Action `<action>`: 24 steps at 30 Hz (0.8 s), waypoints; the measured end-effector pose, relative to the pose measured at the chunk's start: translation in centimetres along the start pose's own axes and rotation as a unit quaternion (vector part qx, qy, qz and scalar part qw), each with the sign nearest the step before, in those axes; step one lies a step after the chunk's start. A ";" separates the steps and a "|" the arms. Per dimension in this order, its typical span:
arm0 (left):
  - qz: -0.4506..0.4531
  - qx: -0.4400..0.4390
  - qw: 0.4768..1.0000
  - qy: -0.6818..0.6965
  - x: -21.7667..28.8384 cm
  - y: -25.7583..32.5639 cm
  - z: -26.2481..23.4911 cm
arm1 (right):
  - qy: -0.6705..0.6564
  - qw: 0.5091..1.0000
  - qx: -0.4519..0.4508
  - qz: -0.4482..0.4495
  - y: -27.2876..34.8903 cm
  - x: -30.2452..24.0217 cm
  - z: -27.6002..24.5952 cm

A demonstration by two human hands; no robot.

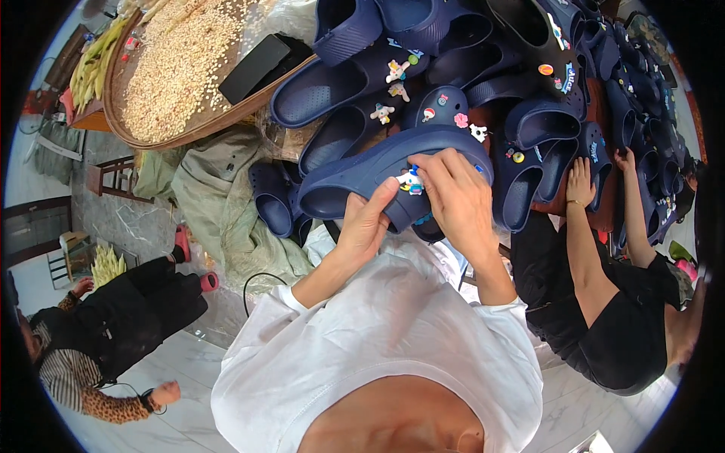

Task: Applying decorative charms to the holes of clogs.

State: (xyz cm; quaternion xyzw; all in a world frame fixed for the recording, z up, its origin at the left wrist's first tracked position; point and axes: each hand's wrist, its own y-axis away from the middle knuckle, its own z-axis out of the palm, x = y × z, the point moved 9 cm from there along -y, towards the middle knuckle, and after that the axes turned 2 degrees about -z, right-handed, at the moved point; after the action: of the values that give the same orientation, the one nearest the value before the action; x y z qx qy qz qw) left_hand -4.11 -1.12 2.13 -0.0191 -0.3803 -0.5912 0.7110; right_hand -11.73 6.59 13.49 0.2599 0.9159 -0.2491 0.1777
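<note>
A navy blue foam clog (351, 174) is held in front of my chest, its heel opening toward the left. My left hand (364, 224) grips its near edge, thumb pressed beside a white cartoon shoe charm (410, 182) with blue and yellow parts. Bent over the same charm, my right hand (457, 198) has its fingers closed against it; the fingertips partly hide how it sits in the clog. Just beyond lies another navy clog (434, 102) with small charms, including a pink flower (461, 119).
Many navy clogs (321, 87) are piled ahead and to the right. At the upper left, a round tray (113, 113) holds pale kernels and a black box (260, 68). Green sacks (219, 200) lie below it. A co-worker's hand (581, 181) touches the pile on the right; another person (124, 317) is at left.
</note>
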 end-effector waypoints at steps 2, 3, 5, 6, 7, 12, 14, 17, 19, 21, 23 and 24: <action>-0.002 0.006 1.000 -0.005 -0.1 0.0 0.0 | 0.007 1.000 -0.004 0.001 0.1 0.0 0.2; -0.003 0.012 1.000 -0.011 -0.1 0.0 0.0 | 0.006 1.000 0.002 -0.001 0.1 -0.1 0.2; 0.005 0.021 0.999 -0.030 0.0 -0.1 0.1 | 0.004 1.000 0.008 -0.001 0.0 -0.1 0.4; 0.015 0.030 0.998 -0.049 0.1 -0.2 0.0 | 0.007 1.000 0.022 -0.003 0.0 0.0 0.4; 0.016 0.030 0.998 -0.049 0.0 -0.3 0.1 | 0.012 0.999 0.037 -0.008 0.1 -0.1 0.3; 0.017 0.043 0.999 -0.028 0.0 -0.8 0.0 | -0.039 0.997 0.070 -0.005 0.1 0.1 0.1; 0.009 0.047 0.998 -0.033 -0.1 -1.0 -0.4 | -0.069 0.994 0.084 -0.004 0.2 0.2 -0.2; -0.001 0.045 0.998 -0.038 -0.4 -0.9 -0.7 | -0.080 0.994 0.067 -0.017 0.5 0.1 -0.2; -0.003 0.041 0.998 -0.038 -0.4 -0.8 -0.6 | -0.077 0.994 0.071 -0.019 0.6 0.2 -0.2; 0.012 0.018 1.000 -0.020 0.0 -0.5 -0.1 | -0.079 0.994 0.069 -0.009 0.7 0.4 -0.2; 0.011 0.019 1.000 -0.016 -0.2 -0.6 -0.3 | -0.081 0.994 0.067 0.001 0.8 0.5 -0.1; 0.009 0.021 1.000 -0.013 -0.3 -0.6 -0.4 | -0.072 0.995 0.067 -0.004 0.7 0.3 0.0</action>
State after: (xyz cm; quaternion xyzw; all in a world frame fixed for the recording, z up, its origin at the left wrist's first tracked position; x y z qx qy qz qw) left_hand -4.41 -1.28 1.43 -0.0153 -0.4013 -0.5762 0.7118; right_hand -11.55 7.23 13.09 0.2490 0.8827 -0.3292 0.2246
